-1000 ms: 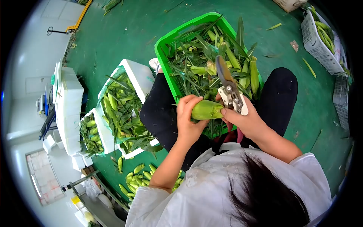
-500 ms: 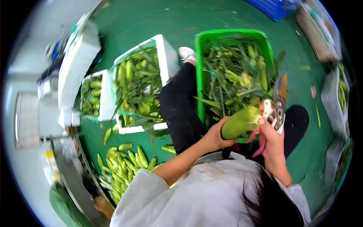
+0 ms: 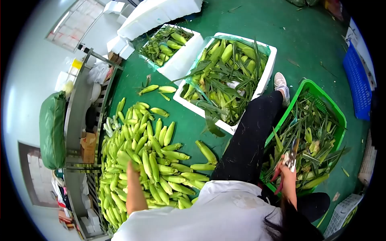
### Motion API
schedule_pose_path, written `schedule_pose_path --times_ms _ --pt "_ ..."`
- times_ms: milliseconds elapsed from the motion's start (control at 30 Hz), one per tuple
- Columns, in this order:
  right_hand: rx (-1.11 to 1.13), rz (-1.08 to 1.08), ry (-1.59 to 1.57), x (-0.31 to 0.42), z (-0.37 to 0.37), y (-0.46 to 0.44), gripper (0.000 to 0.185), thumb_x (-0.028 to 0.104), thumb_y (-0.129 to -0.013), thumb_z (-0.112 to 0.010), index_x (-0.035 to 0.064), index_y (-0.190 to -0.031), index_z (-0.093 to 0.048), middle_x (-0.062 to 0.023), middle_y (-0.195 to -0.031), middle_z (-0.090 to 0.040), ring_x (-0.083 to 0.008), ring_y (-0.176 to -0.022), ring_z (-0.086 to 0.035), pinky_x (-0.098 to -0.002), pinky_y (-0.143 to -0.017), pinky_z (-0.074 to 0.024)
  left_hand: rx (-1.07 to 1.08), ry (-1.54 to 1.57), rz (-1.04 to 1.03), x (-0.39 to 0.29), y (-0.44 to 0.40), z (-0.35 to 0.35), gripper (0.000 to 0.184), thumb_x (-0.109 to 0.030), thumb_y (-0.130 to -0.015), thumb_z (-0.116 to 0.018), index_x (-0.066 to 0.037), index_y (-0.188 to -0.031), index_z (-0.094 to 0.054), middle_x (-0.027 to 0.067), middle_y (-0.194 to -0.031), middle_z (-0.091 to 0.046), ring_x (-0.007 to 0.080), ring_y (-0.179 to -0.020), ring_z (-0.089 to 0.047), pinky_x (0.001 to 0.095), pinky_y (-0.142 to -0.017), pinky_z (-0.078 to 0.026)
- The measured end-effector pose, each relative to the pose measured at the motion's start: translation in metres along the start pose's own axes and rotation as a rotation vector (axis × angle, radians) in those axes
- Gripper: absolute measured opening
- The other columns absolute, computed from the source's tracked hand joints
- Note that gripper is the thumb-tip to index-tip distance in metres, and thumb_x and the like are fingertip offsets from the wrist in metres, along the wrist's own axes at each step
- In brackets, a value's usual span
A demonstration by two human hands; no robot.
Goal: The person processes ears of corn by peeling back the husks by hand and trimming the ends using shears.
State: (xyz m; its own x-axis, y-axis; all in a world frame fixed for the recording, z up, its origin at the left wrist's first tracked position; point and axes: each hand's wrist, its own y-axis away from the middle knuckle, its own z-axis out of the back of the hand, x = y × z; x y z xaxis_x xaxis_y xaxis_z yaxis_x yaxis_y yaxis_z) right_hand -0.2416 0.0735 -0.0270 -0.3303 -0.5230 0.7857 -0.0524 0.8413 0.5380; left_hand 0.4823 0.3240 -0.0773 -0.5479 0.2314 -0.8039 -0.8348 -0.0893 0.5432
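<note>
Our right hand (image 3: pixel 288 175) is gripping white-and-red-handled steel shears (image 3: pixel 290 160) over the bright-green plastic basket (image 3: pixel 343 122); we are holding our left hand (image 3: pixel 132 176), grip too blurred to tell, at the pale-green corn heap (image 3: pixel 154 166) on the floor (image 3: pixel 299 44).

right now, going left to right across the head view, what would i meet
Green sack, cardboard box, left hand, larger open white foam box, right hand gripping pruning shears, blue basket.
</note>
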Motion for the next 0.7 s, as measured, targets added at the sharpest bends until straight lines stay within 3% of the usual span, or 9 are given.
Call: schedule_pose_path --times_ms 67,167,233,333,433,500,567,633,700 --pt "-0.068 -0.006 -0.092 -0.025 0.019 0.002 0.041 0.003 -0.081 -0.052 -0.0014 -0.122 -0.050 -0.0069 -0.081 -0.056 -0.0170 -0.072 -0.053 -0.0308 -0.070 -0.0453 -0.124 0.406 -0.096 -0.027 -0.072 0.059 0.046 -0.041 -0.092 -0.059 -0.009 -0.124 -0.056 0.0129 -0.113 -0.063 0.0313 -0.088 -0.064 0.0455 -0.072 -0.055" --pt "-0.132 -0.045 -0.206 -0.048 0.034 0.006 0.040 0.002 -0.080 -0.051 -0.0019 -0.119 -0.051 -0.0085 -0.082 -0.056 -0.0191 -0.073 -0.054 -0.0321 -0.069 -0.0461 -0.316 0.484 -0.324 -0.065 -0.066 -0.030 0.040 -0.030 -0.092 -0.059 -0.009 -0.125 -0.056 0.0149 -0.116 -0.064 0.0287 -0.096 -0.063 0.0403 -0.073 -0.054" --pt "-0.166 -0.107 -0.280 -0.050 0.027 0.015 0.041 0.001 -0.080 -0.051 -0.0018 -0.121 -0.050 -0.0110 -0.085 -0.058 -0.0228 -0.077 -0.057 -0.0359 -0.074 -0.0475 0.247 0.568 -0.444 -0.061 -0.085 -0.168 0.040 -0.010 -0.089 -0.059 -0.008 -0.129 -0.054 0.0066 -0.097 -0.062 0.0188 -0.074 -0.059 0.0301 -0.060 -0.049" --pt "-0.138 -0.183 -0.376 -0.057 0.028 0.027 0.042 0.001 -0.085 -0.049 -0.0006 -0.127 -0.050 -0.0124 -0.094 -0.062 -0.0255 -0.089 -0.060 -0.0389 -0.082 -0.0484 0.643 -0.173 -1.038 -0.028 0.125 -0.435 0.030 -0.011 -0.094 -0.060 -0.006 -0.123 -0.058 0.0081 -0.106 -0.066 0.0170 -0.084 -0.064 0.0298 -0.072 -0.054" --pt "-0.182 -0.238 -0.374 -0.048 0.035 0.042 0.042 0.003 -0.088 -0.049 -0.0007 -0.129 -0.048 -0.0144 -0.103 -0.064 -0.0271 -0.099 -0.061 -0.0393 -0.086 -0.0488 1.347 -0.088 -0.720 0.049 0.297 -0.599 0.027 -0.013 -0.100 -0.052 0.000 -0.123 -0.057 0.0163 -0.108 -0.068 0.0238 -0.095 -0.068 0.0323 -0.082 -0.056" --pt "-0.211 -0.202 -0.367 -0.055 0.046 0.053 0.042 0.008 -0.088 -0.052 0.0020 -0.129 -0.049 -0.0137 -0.105 -0.064 -0.0293 -0.103 -0.060 -0.0435 -0.094 -0.0457 1.449 -0.170 -0.483 0.115 0.337 -0.690 0.027 -0.017 -0.100 -0.050 0.000 -0.119 -0.060 0.0159 -0.102 -0.069 0.0224 -0.093 -0.068 0.0338 -0.080 -0.056" --pt "-0.280 -0.158 -0.451 -0.064 0.055 0.065 0.039 0.009 -0.088 -0.052 0.0038 -0.127 -0.050 -0.0134 -0.107 -0.062 -0.0298 -0.106 -0.059 -0.0438 -0.096 -0.0445 1.170 -0.704 -0.689 0.178 0.329 -0.766 0.033 -0.027 -0.100 -0.051 0.001 -0.113 -0.063 0.0194 -0.097 -0.070 0.0273 -0.093 -0.069 0.0394 -0.080 -0.055" --pt "-0.380 -0.121 -0.485 -0.058 0.057 0.079 0.038 0.009 -0.089 -0.052 0.0049 -0.127 -0.051 -0.0132 -0.106 -0.062 -0.0300 -0.105 -0.059 -0.0445 -0.096 -0.0447 0.931 -1.110 -1.204 0.209 0.334 -0.795 0.041 -0.037 -0.098 -0.052 0.001 -0.107 -0.067 0.0220 -0.094 -0.070 0.0346 -0.091 -0.069 0.0442 -0.076 -0.053" --pt "-0.457 -0.092 -0.523 -0.065 0.067 0.090 0.040 0.010 -0.090 -0.052 0.0054 -0.130 -0.051 -0.0127 -0.105 -0.062 -0.0296 -0.103 -0.061 -0.0450 -0.095 -0.0466 0.935 -1.445 -1.135 0.229 0.339 -0.817 0.045 -0.041 -0.097 -0.052 0.000 -0.103 -0.070 0.0236 -0.096 -0.070 0.0411 -0.091 -0.067 0.0471 -0.077 -0.052"
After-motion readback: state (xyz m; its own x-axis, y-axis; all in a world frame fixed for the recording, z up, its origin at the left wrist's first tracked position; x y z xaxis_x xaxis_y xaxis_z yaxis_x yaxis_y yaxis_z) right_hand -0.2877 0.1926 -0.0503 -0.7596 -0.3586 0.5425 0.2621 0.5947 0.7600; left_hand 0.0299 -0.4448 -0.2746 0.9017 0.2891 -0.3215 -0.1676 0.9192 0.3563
